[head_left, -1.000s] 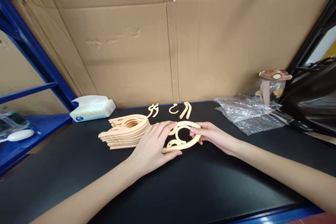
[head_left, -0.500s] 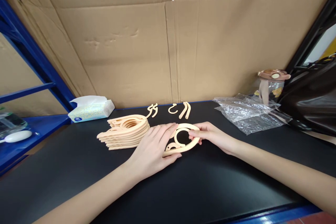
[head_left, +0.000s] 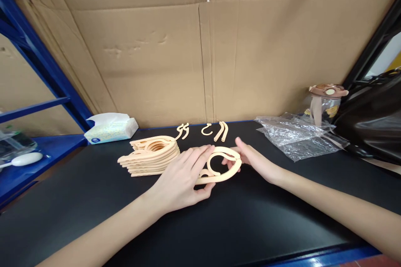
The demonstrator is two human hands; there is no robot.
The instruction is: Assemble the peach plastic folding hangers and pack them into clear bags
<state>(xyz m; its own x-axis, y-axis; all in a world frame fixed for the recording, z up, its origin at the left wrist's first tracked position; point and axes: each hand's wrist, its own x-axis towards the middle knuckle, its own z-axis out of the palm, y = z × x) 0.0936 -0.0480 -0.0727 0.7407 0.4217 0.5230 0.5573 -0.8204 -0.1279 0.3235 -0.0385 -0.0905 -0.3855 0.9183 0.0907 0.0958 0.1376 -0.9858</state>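
My left hand is wrapped over the left part of a cream plastic piece, a folded hanger shape with a ring inside, and holds it above the black table. My right hand is at the piece's right end, its thumb raised off it and its other fingers partly hidden behind the rim. Left of my left hand lies a stack of similar cream pieces. Behind, loose on the table, are two small curved parts, a single hook and two arm-like strips.
A tissue pack stands at the back left. Clear plastic film lies at the back right before a bottle and a dark bag. A cardboard wall rises behind the black table.
My right thumb has lifted away from the ring piece, and a joint or gap now shows at its right end. My left hand keeps its hold. The view has shifted slightly.
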